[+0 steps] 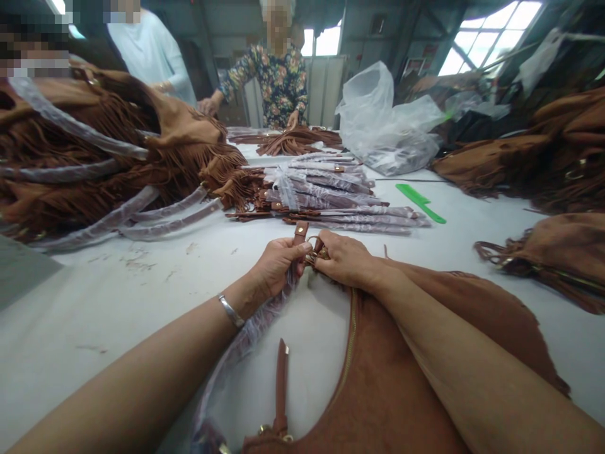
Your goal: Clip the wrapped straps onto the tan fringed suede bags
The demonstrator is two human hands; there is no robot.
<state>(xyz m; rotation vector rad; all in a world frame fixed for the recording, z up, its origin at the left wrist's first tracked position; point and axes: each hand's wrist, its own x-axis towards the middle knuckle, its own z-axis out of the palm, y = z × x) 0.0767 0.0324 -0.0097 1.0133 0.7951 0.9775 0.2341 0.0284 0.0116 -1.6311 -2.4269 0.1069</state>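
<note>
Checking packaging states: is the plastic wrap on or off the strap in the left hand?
On: wrinkled clear plastic wrap covers the strap below the left hand; the brown end tab above is bare.

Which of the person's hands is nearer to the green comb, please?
Right. The right hand is left of and nearer the camera than the green comb; the left hand is farther left.

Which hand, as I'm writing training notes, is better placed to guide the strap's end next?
Probably the left hand: it pinches the wrapped strap just below its studded end. The right hand seems occupied with the brown bag's metal fittings.
</note>
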